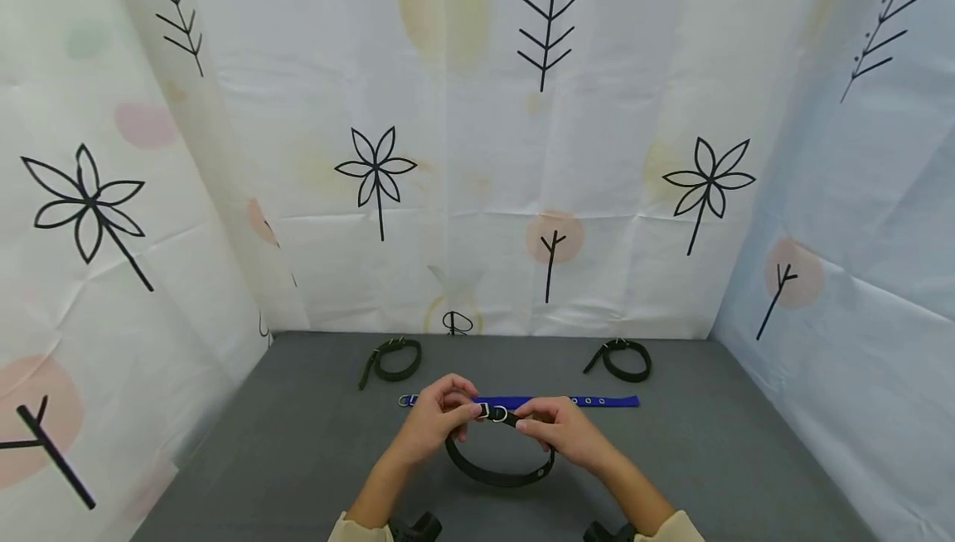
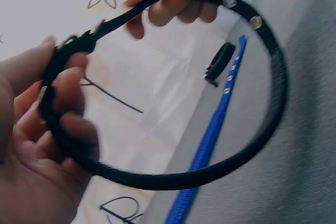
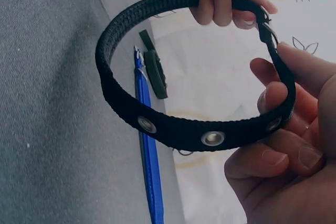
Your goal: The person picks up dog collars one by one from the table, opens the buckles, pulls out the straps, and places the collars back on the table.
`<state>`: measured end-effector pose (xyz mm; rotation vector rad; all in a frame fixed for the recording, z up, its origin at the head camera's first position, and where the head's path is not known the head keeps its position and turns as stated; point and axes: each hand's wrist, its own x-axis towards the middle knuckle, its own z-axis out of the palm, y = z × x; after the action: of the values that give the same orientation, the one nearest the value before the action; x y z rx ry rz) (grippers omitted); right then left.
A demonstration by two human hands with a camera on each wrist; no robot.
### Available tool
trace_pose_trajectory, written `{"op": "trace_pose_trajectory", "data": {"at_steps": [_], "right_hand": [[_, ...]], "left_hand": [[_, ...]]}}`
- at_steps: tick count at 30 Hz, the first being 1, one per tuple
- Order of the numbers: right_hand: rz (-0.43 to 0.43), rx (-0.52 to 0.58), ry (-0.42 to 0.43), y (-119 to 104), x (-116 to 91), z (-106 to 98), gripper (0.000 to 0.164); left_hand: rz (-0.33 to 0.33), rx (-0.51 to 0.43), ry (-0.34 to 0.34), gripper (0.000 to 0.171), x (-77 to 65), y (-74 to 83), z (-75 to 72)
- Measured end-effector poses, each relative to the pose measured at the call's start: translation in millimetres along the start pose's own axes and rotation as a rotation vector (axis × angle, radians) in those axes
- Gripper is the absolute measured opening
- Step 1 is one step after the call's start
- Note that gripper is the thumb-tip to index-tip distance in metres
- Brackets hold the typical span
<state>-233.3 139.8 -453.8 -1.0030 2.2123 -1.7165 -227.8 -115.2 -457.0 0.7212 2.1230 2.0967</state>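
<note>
Both hands hold a dark dog collar, bent into a loop with its buckle at the top. My left hand grips the strap beside the metal buckle. My right hand pinches the strap on the other side of the D-ring. In the right wrist view, metal eyelets run along the strap near the right fingers. The left wrist view shows the strap's end running from the buckle toward the right hand. The loop hangs over the grey table, its lower part facing me.
Behind the hands, a blue collar lies stretched out across the table, partly hidden by them. Farther back are two coiled dark green collars, one at left and one at right. Patterned cloth walls close in the back and sides.
</note>
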Motion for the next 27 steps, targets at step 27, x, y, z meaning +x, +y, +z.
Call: {"op": "trace_pose_trajectory", "data": {"at_steps": [27], "right_hand": [[0.290,0.007,0.797,22.1,-50.8,-51.3,0.027]], "left_hand": [[0.038,0.003,0.172,0.039,-16.9,6.5,-40.4]]}}
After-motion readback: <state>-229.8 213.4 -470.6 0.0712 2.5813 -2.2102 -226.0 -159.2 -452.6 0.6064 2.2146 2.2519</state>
